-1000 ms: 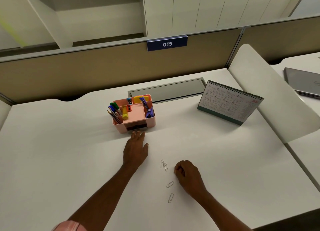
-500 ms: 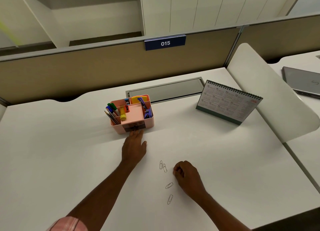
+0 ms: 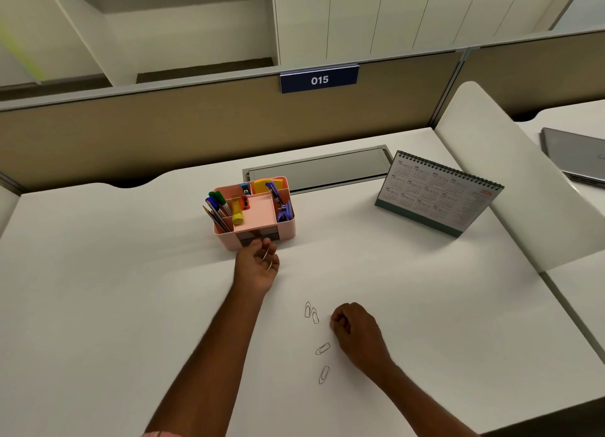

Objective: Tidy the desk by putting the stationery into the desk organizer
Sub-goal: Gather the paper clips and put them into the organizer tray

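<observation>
Right at near face of pink organizer point(image 3: 253, 212), my left hand point(image 3: 257, 266) turned palm-up, fingers loosely curled round paper clip point(image 3: 266, 259), fingertips by little drawer. Right hand point(image 3: 358, 333) fisted on white surface point(image 3: 98, 305); can't tell if anything's inside. Four loose clips point(image 3: 311, 312) lying just left of it. Calendar point(image 3: 437, 192) far right.

An office cubicle — numbered partition point(image 3: 319, 80), desk calendar point(image 3: 435, 194), laptop point(image 3: 576, 155) on the neighbouring desk.

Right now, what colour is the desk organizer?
Pink: the desk organizer shows clearly in the head view, the only one here.
</observation>
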A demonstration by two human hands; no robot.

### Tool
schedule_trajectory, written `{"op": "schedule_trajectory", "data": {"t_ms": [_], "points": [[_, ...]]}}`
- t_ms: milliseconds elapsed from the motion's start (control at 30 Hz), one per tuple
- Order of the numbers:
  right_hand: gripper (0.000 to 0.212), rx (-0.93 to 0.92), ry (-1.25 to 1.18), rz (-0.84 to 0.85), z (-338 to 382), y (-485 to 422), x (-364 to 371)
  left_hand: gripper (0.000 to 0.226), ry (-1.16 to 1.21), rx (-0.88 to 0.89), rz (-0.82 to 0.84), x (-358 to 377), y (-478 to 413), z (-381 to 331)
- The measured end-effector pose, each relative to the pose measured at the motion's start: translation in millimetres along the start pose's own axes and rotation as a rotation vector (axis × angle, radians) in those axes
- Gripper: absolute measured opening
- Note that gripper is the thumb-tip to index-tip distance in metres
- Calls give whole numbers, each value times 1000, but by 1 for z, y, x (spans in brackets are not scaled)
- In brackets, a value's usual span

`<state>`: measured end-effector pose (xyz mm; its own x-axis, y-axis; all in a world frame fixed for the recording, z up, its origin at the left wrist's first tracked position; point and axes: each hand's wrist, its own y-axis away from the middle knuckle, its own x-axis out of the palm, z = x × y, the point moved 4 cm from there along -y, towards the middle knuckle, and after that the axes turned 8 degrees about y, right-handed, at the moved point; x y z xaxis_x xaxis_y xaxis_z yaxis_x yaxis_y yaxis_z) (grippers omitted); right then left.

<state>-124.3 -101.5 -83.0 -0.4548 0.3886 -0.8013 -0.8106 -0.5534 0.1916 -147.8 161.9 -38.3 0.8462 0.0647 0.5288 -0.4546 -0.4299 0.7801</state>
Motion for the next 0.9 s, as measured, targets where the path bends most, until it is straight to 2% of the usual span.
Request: {"op": "schedule_trajectory", "data": {"t_ms": [367,900], "points": [[12,-5,6,-4,1,1,0,15,406,-85,69,11,-5,21],[10,-15,3,-13,3,4,-2,21,444,-53,53,-12,7,34]]}}
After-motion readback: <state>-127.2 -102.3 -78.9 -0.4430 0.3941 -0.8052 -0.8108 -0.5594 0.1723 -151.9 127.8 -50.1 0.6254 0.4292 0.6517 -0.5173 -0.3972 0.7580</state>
